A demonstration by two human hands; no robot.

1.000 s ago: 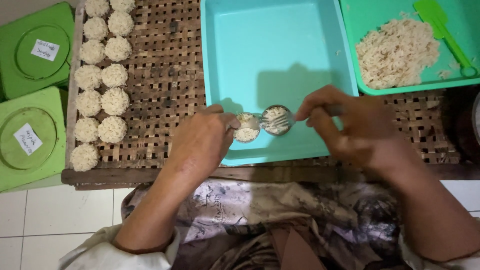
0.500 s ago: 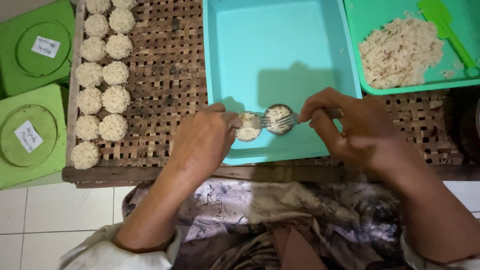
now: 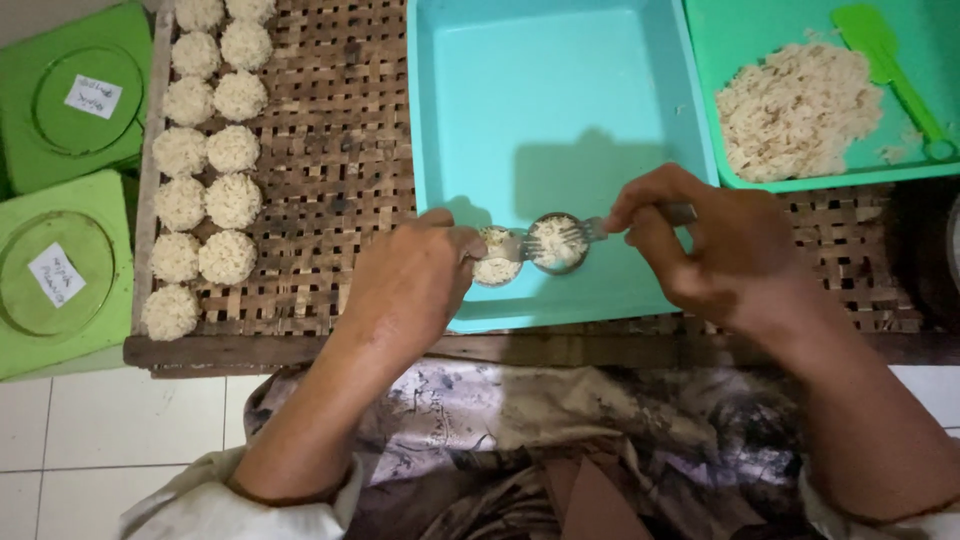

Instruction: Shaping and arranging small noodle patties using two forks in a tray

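Left hand (image 3: pixel 415 290) grips a small round mould (image 3: pixel 497 258) packed with noodles. Right hand (image 3: pixel 720 250) grips a fork (image 3: pixel 585 232), pressing noodles in a second mould (image 3: pixel 557 243), between both hands, over the blue tray (image 3: pixel 640 300). Position unchanged since a second ago; pressing continues.

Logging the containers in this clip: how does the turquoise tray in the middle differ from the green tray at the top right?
The turquoise tray is almost empty, with both hands working over its near edge; the green tray holds a heap of shredded pale food and a green spatula. The turquoise tray shows whole, while the green tray is cut off by the frame. Both are plastic with raised rims, on the woven rack.
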